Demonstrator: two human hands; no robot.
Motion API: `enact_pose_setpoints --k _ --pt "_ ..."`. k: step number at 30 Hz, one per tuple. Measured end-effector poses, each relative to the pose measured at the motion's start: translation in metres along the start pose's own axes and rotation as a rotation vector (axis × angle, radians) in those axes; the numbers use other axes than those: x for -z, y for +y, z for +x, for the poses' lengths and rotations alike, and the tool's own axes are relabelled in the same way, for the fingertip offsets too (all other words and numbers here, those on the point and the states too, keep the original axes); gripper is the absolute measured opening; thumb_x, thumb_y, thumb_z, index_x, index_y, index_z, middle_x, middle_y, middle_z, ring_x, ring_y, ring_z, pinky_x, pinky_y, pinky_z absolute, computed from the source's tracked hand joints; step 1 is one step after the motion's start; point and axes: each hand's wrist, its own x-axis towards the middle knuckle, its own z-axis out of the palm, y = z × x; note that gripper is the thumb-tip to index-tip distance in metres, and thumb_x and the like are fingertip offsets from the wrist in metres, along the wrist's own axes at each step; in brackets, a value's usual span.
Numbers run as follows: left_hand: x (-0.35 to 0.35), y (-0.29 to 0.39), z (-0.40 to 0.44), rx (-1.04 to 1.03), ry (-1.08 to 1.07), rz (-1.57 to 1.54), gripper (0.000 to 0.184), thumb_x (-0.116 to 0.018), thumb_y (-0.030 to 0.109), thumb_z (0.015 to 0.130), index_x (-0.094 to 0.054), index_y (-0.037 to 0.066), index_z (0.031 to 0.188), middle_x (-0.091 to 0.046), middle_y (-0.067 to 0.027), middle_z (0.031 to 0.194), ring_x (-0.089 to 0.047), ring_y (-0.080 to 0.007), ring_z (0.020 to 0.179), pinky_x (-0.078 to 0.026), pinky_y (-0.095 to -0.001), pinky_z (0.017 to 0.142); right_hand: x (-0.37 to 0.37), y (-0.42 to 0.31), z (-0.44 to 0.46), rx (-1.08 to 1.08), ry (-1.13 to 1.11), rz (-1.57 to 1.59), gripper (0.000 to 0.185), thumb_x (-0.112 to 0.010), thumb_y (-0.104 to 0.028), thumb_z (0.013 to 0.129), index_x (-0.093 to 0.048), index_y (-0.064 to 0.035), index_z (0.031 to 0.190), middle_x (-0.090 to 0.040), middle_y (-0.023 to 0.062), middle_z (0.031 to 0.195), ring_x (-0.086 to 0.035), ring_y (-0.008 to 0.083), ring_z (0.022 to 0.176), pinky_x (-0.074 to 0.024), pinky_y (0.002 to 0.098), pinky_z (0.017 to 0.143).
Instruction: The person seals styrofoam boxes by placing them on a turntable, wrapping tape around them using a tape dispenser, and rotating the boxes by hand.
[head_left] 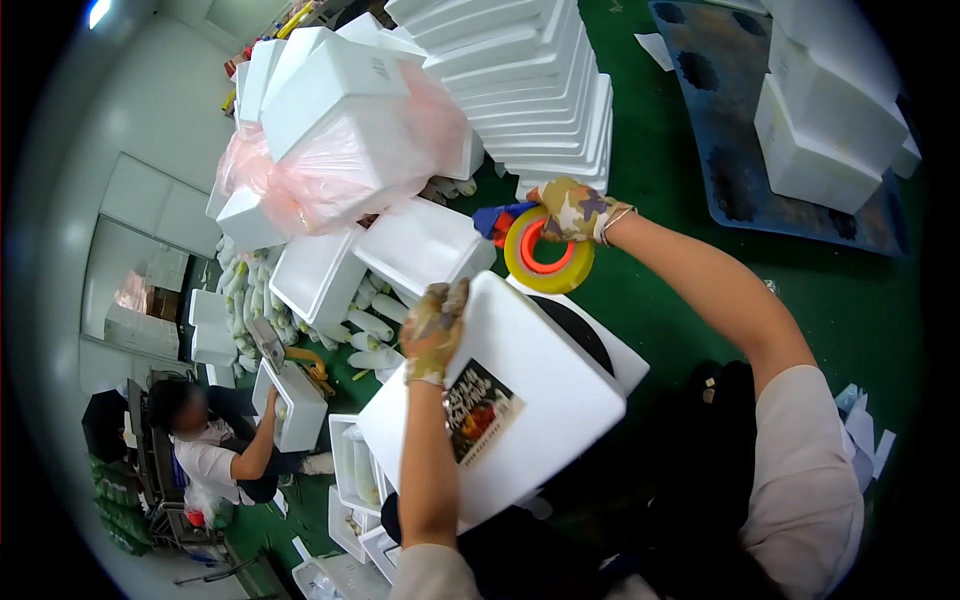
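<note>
My right hand (pixel 575 210), in a camouflage-patterned glove, grips a tape dispenser (pixel 497 222) with blue and red parts. It carries a large roll of yellowish tape (pixel 582 268) with an orange core. A white foam box (pixel 560 400) lies in front of me, turned at an angle, with a dark printed label (pixel 478 410) on its face. My left hand (pixel 435 328), gloved alike, holds the box's far left edge; its fingertips are slightly blurred. The tape roll hangs just beyond the box's far edge. A black round surface (pixel 575 335) shows beside the box.
Open foam boxes (pixel 425 240) and a pile of pale long vegetables (pixel 370 322) lie ahead. Stacked foam lids (pixel 550 110) stand behind, beside pink plastic film (pixel 320 190) over boxes. A co-worker (pixel 215 440) handles a box at left. A blue pallet (pixel 740 150) holds boxes at right.
</note>
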Motion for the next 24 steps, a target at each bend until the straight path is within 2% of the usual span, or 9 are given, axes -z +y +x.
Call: enact_pose_setpoints --k 4,6,8,10,12,14,15,19,24 --pt "-0.012 0.016 0.003 0.084 -0.206 0.163 0.051 -0.05 0.055 0.09 -0.068 0.01 0.108 -0.069 -0.0144 0.1 -0.065 -0.0301 0.096 -0.049 -0.0374 0.086 0.004 -0.005 0.006 0.015 -0.101 0.121 0.054 -0.071 -0.016 0.064 -0.062 -0.0009 0.114 -0.067 0.0189 0.101 -0.066 0.032 0.093 -0.0526 0.0332 0.08" --pt "-0.012 0.015 0.002 0.027 -0.07 -0.011 0.054 -0.051 0.055 0.089 -0.06 0.011 0.12 -0.069 -0.0126 0.104 -0.065 -0.0291 0.099 -0.049 -0.0379 0.085 0.02 -0.006 0.007 0.015 -0.205 0.068 0.054 -0.072 -0.015 0.062 -0.062 -0.001 0.114 -0.068 0.0185 0.097 -0.066 0.0316 0.088 -0.0527 0.0343 0.077" --pt "-0.011 0.019 0.002 0.054 -0.109 -0.03 0.057 -0.057 0.048 0.09 -0.049 0.01 0.132 -0.067 -0.0125 0.113 -0.063 -0.0268 0.106 -0.049 -0.0378 0.087 0.02 -0.001 0.004 0.039 -0.214 0.092 0.054 -0.073 -0.015 0.062 -0.062 -0.0015 0.113 -0.068 0.0184 0.095 -0.066 0.0309 0.084 -0.0526 0.0352 0.075" --pt "-0.018 0.011 0.004 -0.179 0.02 -0.214 0.063 -0.066 0.038 0.088 -0.042 0.008 0.138 -0.064 -0.0151 0.119 -0.06 -0.0254 0.113 -0.048 -0.0361 0.09 0.021 -0.003 -0.003 0.083 -0.297 0.063 0.055 -0.073 -0.014 0.062 -0.062 -0.0013 0.115 -0.068 0.0182 0.095 -0.066 0.03 0.085 -0.0527 0.0342 0.075" --pt "-0.02 0.006 0.009 -0.192 0.002 -0.251 0.062 -0.071 0.03 0.086 -0.045 0.005 0.137 -0.062 -0.0167 0.122 -0.059 -0.0237 0.112 -0.047 -0.0329 0.09 0.009 0.006 -0.01 0.171 -0.261 0.107 0.057 -0.072 -0.013 0.063 -0.061 -0.0011 0.118 -0.068 0.0178 0.096 -0.066 0.029 0.085 -0.0524 0.0331 0.074" --pt "-0.023 -0.006 0.022 -0.254 -0.361 -0.242 0.058 -0.063 0.045 0.088 -0.053 0.009 0.133 -0.062 -0.0192 0.121 -0.06 -0.0315 0.112 -0.047 -0.037 0.092 0.013 0.007 -0.014 0.109 -0.336 0.213 0.058 -0.072 -0.011 0.064 -0.06 -0.0009 0.12 -0.068 0.0175 0.097 -0.066 0.0271 0.087 -0.0521 0.0328 0.074" --pt "-0.024 -0.006 0.022 -0.158 -0.41 -0.267 0.051 -0.062 0.045 0.089 -0.059 0.011 0.127 -0.064 -0.0188 0.116 -0.062 -0.0303 0.108 -0.047 -0.0353 0.091 0.017 0.003 -0.012 0.056 -0.426 0.136 0.062 -0.074 -0.009 0.067 -0.056 -0.0016 0.125 -0.067 0.0144 0.106 -0.064 0.0221 0.095 -0.0502 0.0299 0.084" --pt "-0.006 0.015 0.014 -0.057 -0.368 -0.258 0.052 -0.064 0.043 0.089 -0.063 0.0 0.119 -0.069 -0.0198 0.098 -0.067 -0.028 0.089 -0.05 -0.0324 0.084 0.024 -0.002 -0.016 -0.068 -0.555 0.179 0.058 -0.071 -0.01 0.07 -0.054 -0.003 0.126 -0.068 0.0132 0.1 -0.065 0.022 0.089 -0.0513 0.0321 0.077" --pt "-0.008 0.012 0.013 -0.107 -0.322 -0.23 0.05 -0.062 0.043 0.089 -0.065 0.001 0.117 -0.07 -0.0178 0.099 -0.066 -0.0261 0.089 -0.049 -0.0311 0.085 0.03 0.018 -0.146 -0.06 -0.241 0.155 0.06 -0.069 -0.016 0.074 -0.051 -0.0093 0.131 -0.065 0.0132 0.085 -0.064 0.0266 0.077 -0.0504 0.0348 0.068"
